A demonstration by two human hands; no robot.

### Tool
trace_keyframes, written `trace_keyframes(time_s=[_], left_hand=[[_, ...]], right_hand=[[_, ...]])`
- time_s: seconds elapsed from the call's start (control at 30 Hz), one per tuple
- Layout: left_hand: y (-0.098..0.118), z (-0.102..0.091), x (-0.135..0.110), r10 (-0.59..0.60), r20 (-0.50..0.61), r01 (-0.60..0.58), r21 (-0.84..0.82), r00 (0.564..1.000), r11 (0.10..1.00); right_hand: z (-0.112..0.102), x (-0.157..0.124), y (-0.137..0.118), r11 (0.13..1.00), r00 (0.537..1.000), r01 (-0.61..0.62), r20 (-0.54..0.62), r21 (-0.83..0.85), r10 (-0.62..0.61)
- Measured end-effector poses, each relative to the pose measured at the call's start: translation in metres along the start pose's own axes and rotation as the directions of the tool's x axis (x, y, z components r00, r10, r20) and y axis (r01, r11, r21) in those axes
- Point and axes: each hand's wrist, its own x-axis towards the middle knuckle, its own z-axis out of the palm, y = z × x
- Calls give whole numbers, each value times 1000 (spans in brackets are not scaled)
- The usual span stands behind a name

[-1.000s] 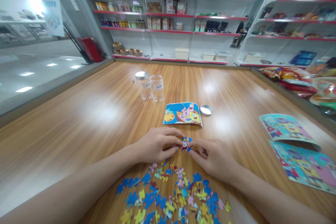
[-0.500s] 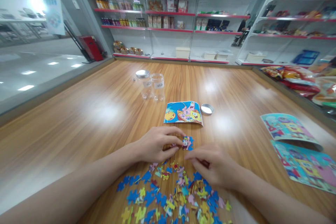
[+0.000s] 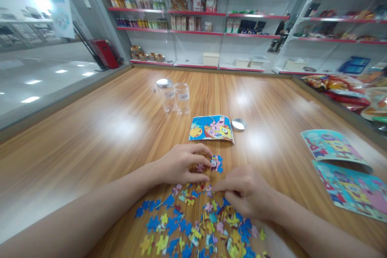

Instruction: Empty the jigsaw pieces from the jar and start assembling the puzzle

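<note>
My left hand (image 3: 180, 164) lies over the table with its fingers apart. Its fingertips touch the left edge of a small joined patch of jigsaw pieces (image 3: 217, 164), blue with a pink figure. Under its curved fingers sits a pinkish jigsaw piece (image 3: 200, 167). My right hand (image 3: 246, 191) has its index finger stretched out, its tip against a pink jigsaw piece (image 3: 208, 190); the other fingers are curled and partly hidden. Many loose jigsaw pieces (image 3: 172, 225), blue, yellow and pink, are spread below both hands.
A cartoon picture sheet (image 3: 211, 128) lies beyond my hands, beside a round metal lid (image 3: 239, 124). Two clear jars (image 3: 182, 100) stand farther back, one lidded. Two more picture sheets (image 3: 335, 149) lie at the right. Snack bags (image 3: 338, 90) and stocked shelves (image 3: 196, 12) are beyond the table.
My right index finger has moved slightly toward the table's far side, and a pink piece by its tip has shifted that way. My left hand has barely moved; its thumb is slightly farther out.
</note>
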Motion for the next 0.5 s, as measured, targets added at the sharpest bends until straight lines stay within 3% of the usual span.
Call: trace_keyframes(time_s=[0.23, 0.33, 0.5], left_hand=[[-3, 0, -1, 29, 13, -29, 3, 999, 1000], [-3, 1, -2, 41, 9, -41, 7, 999, 999], [1, 2, -2, 74, -97, -77, -22, 992, 997]], right_hand=[[1, 1, 2, 996, 990, -60, -131, -71, 50], [1, 1, 1, 998, 985, -5, -175, -62, -6], [-2, 1, -1, 993, 981, 113, -162, 11, -110]])
